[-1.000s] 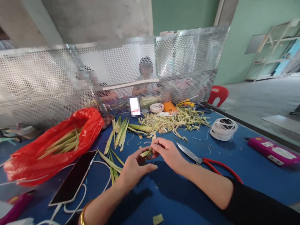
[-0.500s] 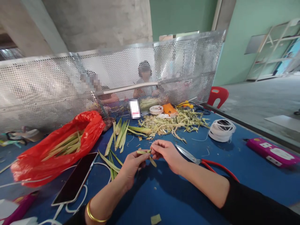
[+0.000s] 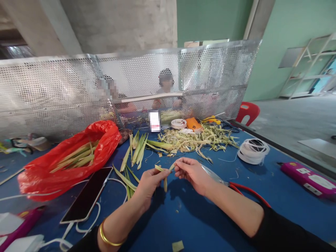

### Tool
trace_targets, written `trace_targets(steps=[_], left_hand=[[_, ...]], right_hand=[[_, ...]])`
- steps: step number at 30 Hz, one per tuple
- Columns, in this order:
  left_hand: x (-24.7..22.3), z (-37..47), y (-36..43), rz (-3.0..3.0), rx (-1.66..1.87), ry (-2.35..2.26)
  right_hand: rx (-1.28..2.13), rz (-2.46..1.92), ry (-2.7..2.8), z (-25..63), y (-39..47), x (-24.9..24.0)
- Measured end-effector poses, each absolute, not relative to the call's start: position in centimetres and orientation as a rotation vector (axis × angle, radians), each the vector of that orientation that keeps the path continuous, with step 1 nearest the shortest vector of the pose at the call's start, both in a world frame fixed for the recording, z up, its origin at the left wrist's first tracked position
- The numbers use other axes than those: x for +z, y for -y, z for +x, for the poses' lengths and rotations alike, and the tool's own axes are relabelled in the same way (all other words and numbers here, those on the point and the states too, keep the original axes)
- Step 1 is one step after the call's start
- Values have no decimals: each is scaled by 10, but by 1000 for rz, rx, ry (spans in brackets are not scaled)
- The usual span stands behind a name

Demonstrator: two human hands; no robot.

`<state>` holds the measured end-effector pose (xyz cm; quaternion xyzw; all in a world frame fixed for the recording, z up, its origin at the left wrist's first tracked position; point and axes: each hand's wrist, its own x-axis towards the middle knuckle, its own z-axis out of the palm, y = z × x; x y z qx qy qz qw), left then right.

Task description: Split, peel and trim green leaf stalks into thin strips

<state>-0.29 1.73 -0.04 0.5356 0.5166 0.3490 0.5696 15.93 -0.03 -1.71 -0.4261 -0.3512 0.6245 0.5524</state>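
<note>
Mesh screen point(image 3: 141, 77) stood across the far edge of the blue table point(image 3: 204, 224) at 12 o'clock (read from the hands), w/ people point(image 3: 166, 99) dimly seen behind it; green wall point(image 3: 294, 24) at 1. L hand point(image 3: 151, 183) had its grip clamped on a pale green strip point(image 3: 165, 184), thumb vs. fingers; R hand point(image 3: 193, 175) had its fingertips pinched on the strip's R end. Strip was held up over the table btwn both hands, a piece of it hanging below L thumb. Loose leaves point(image 3: 139, 150) lay at 10-11, a few more near L hand at 9. Scrap pile point(image 3: 193, 140) sat at 1, tape point(image 3: 179, 124) & orange packet point(image 3: 193, 124) just behind it. Red bag point(image 3: 109, 136), w/ more leaves inside, lay open at 9; phone point(image 3: 89, 194) at 8, white cable point(image 3: 68, 231) plugged in. Scissors point(image 3: 217, 177), red-handled, lay at 3-4, partly hid. behind R hand. White coil point(image 3: 252, 154) sat at 2-3, purple block point(image 3: 306, 176) farther out at 3, red chair point(image 3: 249, 109) past the table at 2, small scrap point(image 3: 177, 246) at 6.
</note>
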Motion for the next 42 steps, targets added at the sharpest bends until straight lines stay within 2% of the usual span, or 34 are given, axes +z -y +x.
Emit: trace_targets(steps=[7,10,17,19,21,24,29,36,39,42], left_hand=[[-6,0,-17,1345,907,-1305],[-8,1,-17,1355,951,-1358],[-12,-11,-28,1353,1016,-1398],[-12,-14,-31,1349,1023,-1398],[-13,-16,-33,1350,1019,-1411],[-12,-16,-34,1321,1017,-1432],[-10,-14,-31,1308,1026,-1422],[-9,-16,-31,1302,1003,-1408],[-11,-17,-35,1284,1040,-1379],[-11,-17,-42,1217,1095,-1324]], right_hand=[[1485,-1051,921,157,3,-19],[1391,-1155,878,162,-2,-20],[828,-1378,903,220,-2,-3],[472,-1571,1286,241,21,1],[275,-1764,1576,259,54,-3],[136,-2035,1818,275,107,-23],[-83,-2107,1930,278,141,-53],[118,-2293,1922,277,105,-26],[385,-2022,1768,273,99,-19],[883,-1543,1408,256,86,-13]])
